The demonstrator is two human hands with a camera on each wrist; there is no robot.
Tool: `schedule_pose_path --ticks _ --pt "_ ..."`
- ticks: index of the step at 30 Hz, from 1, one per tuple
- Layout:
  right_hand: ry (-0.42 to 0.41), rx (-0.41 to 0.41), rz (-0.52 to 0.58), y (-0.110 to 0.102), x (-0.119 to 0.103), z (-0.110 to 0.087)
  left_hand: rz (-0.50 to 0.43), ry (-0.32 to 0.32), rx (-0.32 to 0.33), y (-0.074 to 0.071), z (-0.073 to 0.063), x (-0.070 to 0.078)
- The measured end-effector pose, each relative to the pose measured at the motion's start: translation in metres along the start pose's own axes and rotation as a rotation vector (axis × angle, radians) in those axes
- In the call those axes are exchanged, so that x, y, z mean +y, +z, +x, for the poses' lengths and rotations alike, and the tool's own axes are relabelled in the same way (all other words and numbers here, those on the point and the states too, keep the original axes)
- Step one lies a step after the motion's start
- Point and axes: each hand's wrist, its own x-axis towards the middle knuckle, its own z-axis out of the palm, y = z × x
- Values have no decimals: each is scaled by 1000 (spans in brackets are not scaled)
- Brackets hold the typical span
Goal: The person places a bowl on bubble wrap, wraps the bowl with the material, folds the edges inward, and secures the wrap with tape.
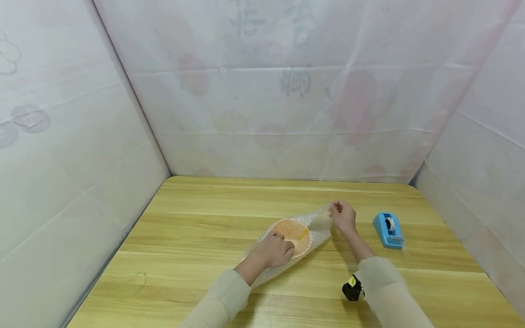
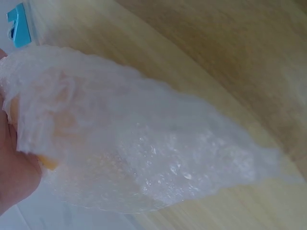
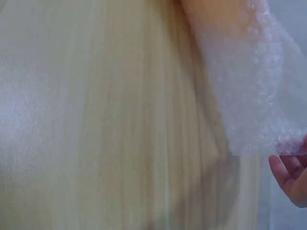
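Observation:
A round, pale-orange dish [image 1: 301, 248] lies in a sheet of bubble wrap [image 1: 268, 273] on the wooden table. My left hand [image 1: 270, 250] presses down over the dish, thumb and one finger spread apart. In the left wrist view, a folded flap of wrap [image 2: 67, 110] covers part of the dish and reaches to that hand [image 2: 19, 177]. Off to the right, my right hand [image 1: 343, 216] pinches the far right end of the wrap and holds it raised. That wrap end hangs beside the fingers [image 3: 283, 175] in the right wrist view.
A blue tape dispenser [image 1: 387, 231] with a roll in it stands right of my right hand. Beside the right sleeve shows a small black device [image 1: 351, 290] with a yellow label. White printed cloth walls [image 1: 262, 100] border the table [image 1: 197, 196] at the back and sides.

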Motion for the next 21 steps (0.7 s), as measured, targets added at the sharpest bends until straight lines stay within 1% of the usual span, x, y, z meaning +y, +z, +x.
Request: schedule_pose_path --ticks 4,9,17,19,21 --pt "-22 -8 21 -3 -8 -2 3 -6 -1 0 0 0" --pt "-29 -45 38 -7 -19 -6 13 -5 -3 -2 0 0" --pt "-45 -69 60 -10 -32 -13 13 -10 -4 -2 1 2" --pt "-54 -77 64 -11 -37 -15 16 -9 -7 -3 1 2" --pt "-80 -82 65 -10 -42 -18 19 -9 -9 -4 0 2"
